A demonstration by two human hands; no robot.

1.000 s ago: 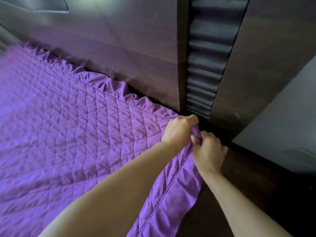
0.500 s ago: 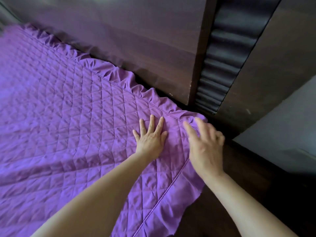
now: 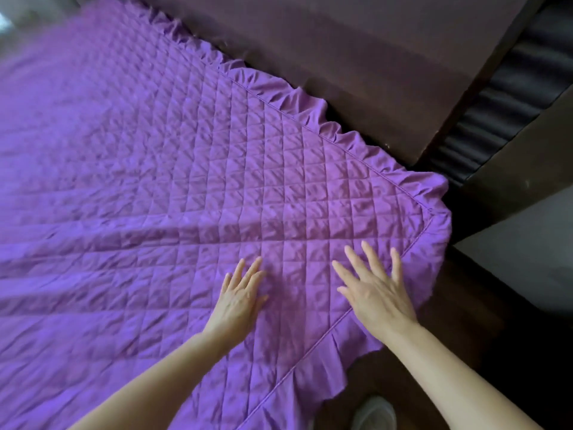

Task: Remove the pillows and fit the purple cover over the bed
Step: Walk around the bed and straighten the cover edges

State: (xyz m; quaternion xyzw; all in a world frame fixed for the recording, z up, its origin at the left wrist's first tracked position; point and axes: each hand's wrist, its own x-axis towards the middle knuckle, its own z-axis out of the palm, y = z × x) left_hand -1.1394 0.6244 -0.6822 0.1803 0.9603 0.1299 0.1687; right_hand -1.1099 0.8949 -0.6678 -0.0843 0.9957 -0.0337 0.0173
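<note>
Both hands (image 3: 305,297) flat on purple cover (image 3: 155,169), fingers straight.

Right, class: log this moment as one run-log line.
cover: spread out | left hand: flat on cover | right hand: flat on cover, near corner

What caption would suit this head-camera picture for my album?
Left hand and right hand rest flat on the purple cover near its ruffled corner.
</note>
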